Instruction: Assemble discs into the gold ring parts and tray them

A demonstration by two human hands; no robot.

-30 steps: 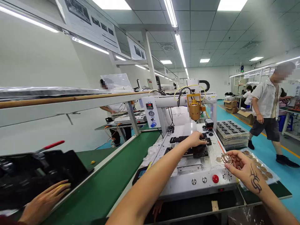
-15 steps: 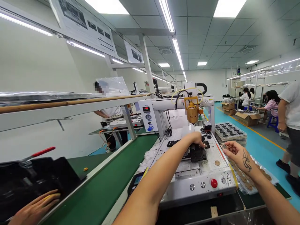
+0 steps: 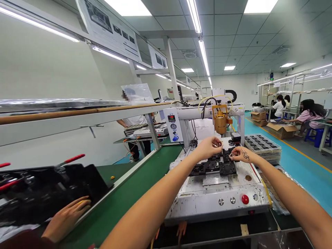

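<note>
My left hand is closed in a pinch on a thin copper-coloured ring, raised above the black fixture. Fingers also pinched, my right hand has another thin copper-coloured ring at the fixture's right side. The fixture sits on the bed of a white benchtop machine. Behind my hands hangs the machine's brass-coloured head. A brown disc lies on the machine bed to the right.
A stack of trays stands right of the machine, with a plastic bag before it. On the left runs a green belt. Another person's hand rests by a black fixture with red-handled clamps. Several people sit farther off.
My left hand has lifted off the fixture with a ring. My right hand has come left from beside the machine to the fixture with its ring. The view has turned slightly left.
</note>
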